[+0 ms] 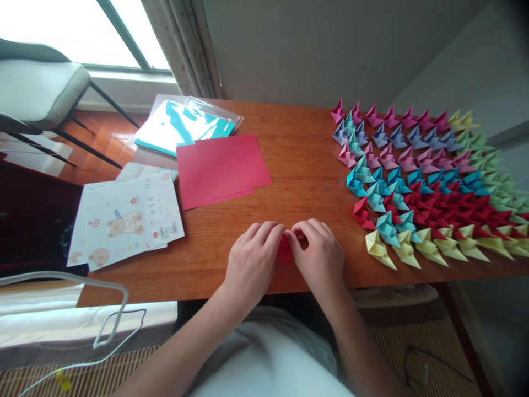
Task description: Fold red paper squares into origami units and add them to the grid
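Where both grips (253, 255) (320, 252) pinch, red paper (285, 251) lies between.

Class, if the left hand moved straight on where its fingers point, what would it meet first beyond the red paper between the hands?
Past the red paper, the left hand would probably meet the right hand first, though depth is unclear.

Daylight reaches me through the window (61, 36) at my upper left, beside a gathered curtain (184, 47). Beyond my wooden table (303, 160) I face a plain grey wall (289, 55); a pale-seated chair (45, 82) stands on glossy reddish flooring (103, 129) to my left.
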`<state>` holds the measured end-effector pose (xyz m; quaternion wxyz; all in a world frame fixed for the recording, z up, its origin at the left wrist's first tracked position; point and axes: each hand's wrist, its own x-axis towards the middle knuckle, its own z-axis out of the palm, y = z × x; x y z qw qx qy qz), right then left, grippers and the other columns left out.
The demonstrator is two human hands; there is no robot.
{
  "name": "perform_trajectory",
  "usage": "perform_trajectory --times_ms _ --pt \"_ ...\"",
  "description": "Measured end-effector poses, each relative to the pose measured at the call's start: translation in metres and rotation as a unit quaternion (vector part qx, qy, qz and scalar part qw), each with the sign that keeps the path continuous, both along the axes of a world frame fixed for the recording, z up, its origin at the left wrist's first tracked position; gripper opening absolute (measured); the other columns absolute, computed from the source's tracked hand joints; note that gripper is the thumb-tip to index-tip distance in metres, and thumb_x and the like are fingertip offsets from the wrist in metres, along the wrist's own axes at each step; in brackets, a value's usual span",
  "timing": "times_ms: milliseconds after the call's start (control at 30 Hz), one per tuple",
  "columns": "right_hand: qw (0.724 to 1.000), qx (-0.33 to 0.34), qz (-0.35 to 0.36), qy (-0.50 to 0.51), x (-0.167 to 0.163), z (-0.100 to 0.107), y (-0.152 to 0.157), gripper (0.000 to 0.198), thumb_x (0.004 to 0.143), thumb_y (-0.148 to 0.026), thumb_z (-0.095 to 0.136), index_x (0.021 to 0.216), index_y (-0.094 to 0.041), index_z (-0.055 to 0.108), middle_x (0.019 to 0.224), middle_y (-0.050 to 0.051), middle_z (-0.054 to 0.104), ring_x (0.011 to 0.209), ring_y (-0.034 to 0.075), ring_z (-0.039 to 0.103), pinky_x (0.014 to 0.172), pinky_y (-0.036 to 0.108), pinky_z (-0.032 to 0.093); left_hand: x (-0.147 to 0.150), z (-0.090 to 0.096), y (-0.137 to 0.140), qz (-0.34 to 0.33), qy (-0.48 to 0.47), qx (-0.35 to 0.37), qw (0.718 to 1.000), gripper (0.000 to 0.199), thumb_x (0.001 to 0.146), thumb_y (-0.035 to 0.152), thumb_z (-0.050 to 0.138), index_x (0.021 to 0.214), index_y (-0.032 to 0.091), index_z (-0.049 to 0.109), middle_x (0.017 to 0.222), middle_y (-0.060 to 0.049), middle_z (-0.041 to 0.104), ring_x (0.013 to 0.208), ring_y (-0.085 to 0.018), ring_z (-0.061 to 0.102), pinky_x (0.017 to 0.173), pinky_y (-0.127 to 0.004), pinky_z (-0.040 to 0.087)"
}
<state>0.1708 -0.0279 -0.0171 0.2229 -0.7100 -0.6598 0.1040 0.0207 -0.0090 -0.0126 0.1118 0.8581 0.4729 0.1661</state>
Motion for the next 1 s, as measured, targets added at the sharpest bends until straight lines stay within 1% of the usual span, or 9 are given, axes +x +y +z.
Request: perform_trajectory --times_ms 167,267,333,433,500,567,700,833,1000 --pt "1.000 0.007 -0.005 -0.007 0.001 -0.001 0.006 0.023 0.094 -0.031 0.063 0.073 -0.024 0.058 0.073 0.000 0.062 0.075 0.019 0.055 0.062 0.031 0.033 0.000 0.002 0.000 0.005 0.027 0.005 1.000 0.013 0.099 0.017 0.050 0.103 0.020 0.061 0.108 -0.005 0.068 0.091 -0.021 0.060 0.079 -0.034 0.049" --pt "1.000 0.018 0.016 0.006 0.006 -0.003 0.003 0.019 0.097 -0.030 0.059 0.080 -0.023 0.063 0.077 0.002 0.066 0.077 0.020 0.058 0.067 0.031 0.038 0.001 0.002 -0.001 0.003 0.033 0.010 0.999 0.014 0.097 0.014 0.052 0.104 0.019 0.063 0.111 -0.006 0.068 0.093 -0.022 0.059 0.079 -0.034 0.051" --pt "0.998 0.042 0.041 0.021 0.010 -0.004 -0.004 0.017 0.100 -0.026 0.053 0.092 -0.023 0.067 0.085 0.005 0.069 0.082 0.021 0.060 0.074 0.033 0.043 0.001 0.002 -0.001 0.000 0.029 0.012 1.000 0.016 0.096 0.013 0.053 0.107 0.019 0.063 0.112 -0.006 0.068 0.094 -0.022 0.059 0.080 -0.035 0.051" --pt "0.993 0.079 0.089 0.014 0.015 -0.004 -0.020 0.022 0.100 -0.020 0.049 0.111 -0.022 0.069 0.103 0.009 0.070 0.095 0.023 0.062 0.083 0.036 0.048 0.001 0.001 -0.001 -0.003 0.023 0.007 1.000 0.018 0.096 0.013 0.055 0.111 0.018 0.063 0.114 -0.007 0.067 0.095 -0.022 0.059 0.082 -0.035 0.052" --pt "0.989 0.070 0.129 -0.020 0.015 -0.003 -0.031 0.029 0.099 -0.018 0.051 0.123 -0.024 0.067 0.117 0.010 0.068 0.105 0.026 0.060 0.089 0.041 0.048 0.001 0.001 -0.001 0.000 0.023 0.002 1.000 0.019 0.095 0.014 0.056 0.112 0.017 0.064 0.113 -0.007 0.067 0.096 -0.023 0.059 0.083 -0.035 0.053" --pt "0.985 0.049 0.148 -0.070 0.014 -0.001 -0.038 0.036 0.098 -0.019 0.053 0.131 -0.027 0.064 0.129 0.010 0.065 0.112 0.029 0.057 0.091 0.045 0.046 0.001 0.002 -0.001 0.002 0.024 -0.001 1.000 0.019 0.096 0.014 0.056 0.112 0.017 0.064 0.113 -0.007 0.067 0.096 -0.023 0.059 0.084 -0.035 0.053" --pt "0.982 0.023 0.127 -0.137 0.016 0.002 -0.045 0.043 0.097 -0.021 0.056 0.138 -0.029 0.059 0.140 0.009 0.060 0.116 0.033 0.055 0.090 0.049 0.044 0.001 0.002 -0.001 -0.003 0.031 0.006 1.000 0.020 0.096 0.015 0.054 0.114 0.016 0.065 0.115 -0.008 0.067 0.097 -0.023 0.059 0.084 -0.036 0.054" --pt "0.986 0.025 0.110 -0.121 0.022 0.001 -0.048 0.046 0.095 -0.018 0.057 0.140 -0.030 0.058 0.143 0.006 0.060 0.114 0.032 0.056 0.090 0.048 0.043 0.001 0.001 -0.001 -0.006 0.036 0.016 0.999 0.021 0.096 0.014 0.054 0.115 0.017 0.064 0.116 -0.009 0.067 0.097 -0.023 0.059 0.083 -0.037 0.054" --pt "0.986 0.059 0.110 -0.108 0.026 -0.004 -0.052 0.047 0.095 -0.014 0.055 0.140 -0.028 0.056 0.140 0.005 0.063 0.118 0.032 0.057 0.091 0.048 0.045 0.003 0.002 -0.001 -0.005 0.036 0.012 0.999 0.021 0.097 0.013 0.052 0.113 0.017 0.064 0.115 -0.008 0.068 0.096 -0.023 0.060 0.083 -0.036 0.053"
